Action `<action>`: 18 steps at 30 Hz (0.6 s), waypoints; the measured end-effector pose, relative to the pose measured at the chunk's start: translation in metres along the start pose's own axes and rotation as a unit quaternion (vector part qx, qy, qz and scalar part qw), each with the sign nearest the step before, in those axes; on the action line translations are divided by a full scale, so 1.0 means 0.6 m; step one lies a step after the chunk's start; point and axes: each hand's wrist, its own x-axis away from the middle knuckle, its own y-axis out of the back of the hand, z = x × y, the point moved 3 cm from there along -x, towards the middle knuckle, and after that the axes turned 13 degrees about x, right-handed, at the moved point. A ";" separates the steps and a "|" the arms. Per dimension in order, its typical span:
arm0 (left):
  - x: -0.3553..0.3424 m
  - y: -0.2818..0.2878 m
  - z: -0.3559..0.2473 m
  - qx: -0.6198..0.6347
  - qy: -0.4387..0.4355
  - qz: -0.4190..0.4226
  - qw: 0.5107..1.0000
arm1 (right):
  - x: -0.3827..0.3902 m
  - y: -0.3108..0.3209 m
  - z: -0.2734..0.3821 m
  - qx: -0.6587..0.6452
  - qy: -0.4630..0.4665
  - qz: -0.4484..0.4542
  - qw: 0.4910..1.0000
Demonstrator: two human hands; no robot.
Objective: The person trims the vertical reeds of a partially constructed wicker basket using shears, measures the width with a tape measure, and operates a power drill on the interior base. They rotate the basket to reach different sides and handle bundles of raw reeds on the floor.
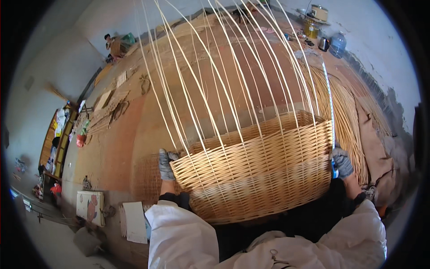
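Observation:
A large rectangular wicker basket [255, 172] rests tilted across my lap, with long pale upright stakes [215, 74] rising from its woven rim. My left hand [166, 166], in a grey glove, grips the basket's left end near the upper corner, its thumb up by the rim. At the right end my right hand [343, 162], gloved too, is closed around a blue tape measure [334, 169]. The tape's pale blade [328, 96] stands pulled out upward beside the basket's right corner, well above the rim. Part of the tape's case is hidden by my fingers.
A large bundle of tan rods [340, 116] lies on the floor to the right, next to brown sheeting [374, 143]. A water bottle [338, 45] and a kettle [323, 43] stand by the far-right wall. A patterned folded board [90, 207] is at the left.

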 end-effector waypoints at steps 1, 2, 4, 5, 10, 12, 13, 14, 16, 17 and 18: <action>0.017 0.005 0.014 -0.019 0.016 0.017 1.000 | 0.020 0.002 -0.007 0.002 -0.006 0.007 1.000; 0.023 0.045 0.020 -0.005 0.015 0.010 1.000 | 0.030 -0.013 -0.020 -0.020 -0.070 0.019 0.997; 0.020 0.064 0.037 0.009 0.026 -0.019 0.999 | 0.047 0.011 -0.082 0.301 0.076 0.049 0.950; 0.025 0.043 0.029 0.000 0.032 -0.057 0.998 | 0.023 0.014 -0.002 0.332 -0.040 0.046 0.941; 0.037 0.068 -0.021 -0.372 -0.044 -0.264 0.889 | -0.097 -0.015 0.126 0.095 -0.033 0.141 0.985; 0.027 0.099 0.000 -0.290 0.134 -0.345 0.882 | -0.103 -0.054 0.163 0.042 -0.105 0.219 0.969; 0.037 0.093 0.010 -0.289 0.139 -0.344 0.883 | -0.114 -0.082 0.167 -0.016 -0.139 0.283 0.949; 0.052 0.066 0.025 -0.240 0.108 -0.279 0.923 | -0.122 -0.117 0.145 -0.085 -0.185 0.298 0.933; 0.077 0.048 0.016 -0.189 0.068 -0.248 0.948 | -0.161 -0.199 0.173 0.004 -0.215 0.360 0.908; 0.090 0.059 0.005 -0.194 0.057 -0.263 0.943 | -0.190 -0.249 0.209 0.161 -0.194 0.397 0.883; 0.097 0.060 0.005 -0.180 0.043 -0.258 0.948 | -0.208 -0.274 0.215 0.187 -0.175 0.413 0.874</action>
